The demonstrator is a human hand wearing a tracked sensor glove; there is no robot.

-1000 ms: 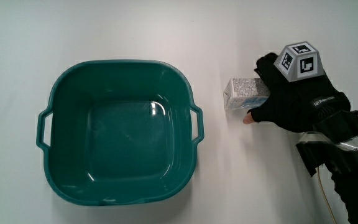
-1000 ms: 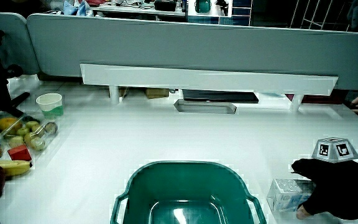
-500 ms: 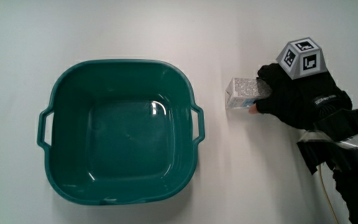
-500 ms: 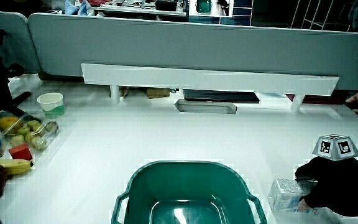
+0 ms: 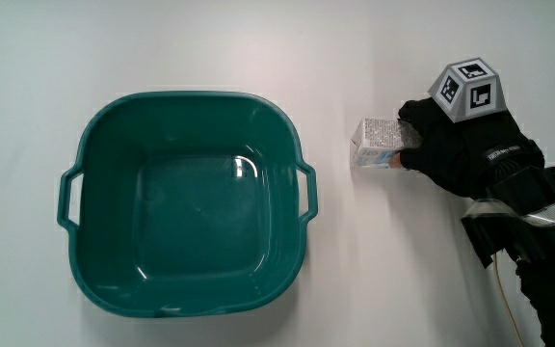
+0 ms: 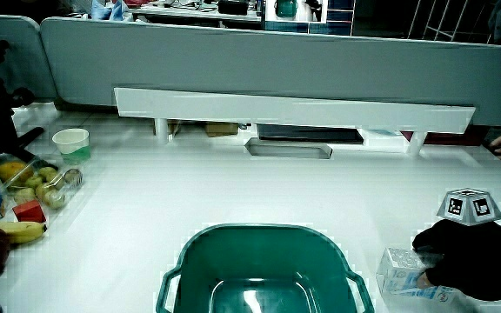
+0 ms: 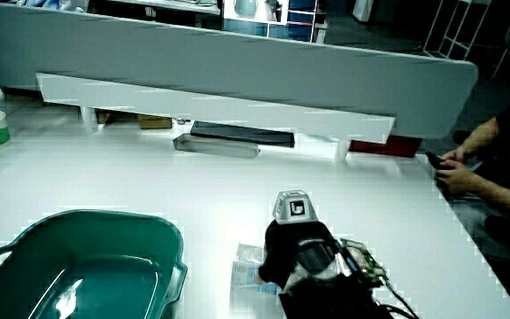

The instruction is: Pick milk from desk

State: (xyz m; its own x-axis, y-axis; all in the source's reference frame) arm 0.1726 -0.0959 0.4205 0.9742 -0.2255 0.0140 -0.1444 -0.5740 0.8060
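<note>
A small white-and-pale-blue milk carton (image 5: 375,144) lies on its side on the white desk (image 5: 191,48), just beside the handle of a large teal plastic basin (image 5: 186,204). The black-gloved hand (image 5: 461,149) is against the end of the carton that faces away from the basin, and its grip is closed around the carton: the fingers (image 5: 414,114) curl over the top edge while the thumb presses in from the side nearer the person. The small patterned cube (image 5: 466,92) sits up on the back of the glove.

In both side views the carton (image 6: 400,273) (image 7: 250,271) looks to be resting on the desk surface, with the hand (image 6: 470,261) (image 7: 297,252) wrapped onto it; whether it is lifted at all I cannot tell. The basin (image 6: 263,271) (image 7: 78,266) stands open, with nothing in it.

Well away from the carton, at the edge of the desk, a side view shows a pale paper cup (image 6: 70,145), a clear bag of fruit (image 6: 40,184), a yellow banana (image 6: 9,232) and a small red block (image 6: 30,212). A low grey partition (image 6: 259,65) closes off the desk, with a long white shelf (image 6: 292,110) in front of it.
</note>
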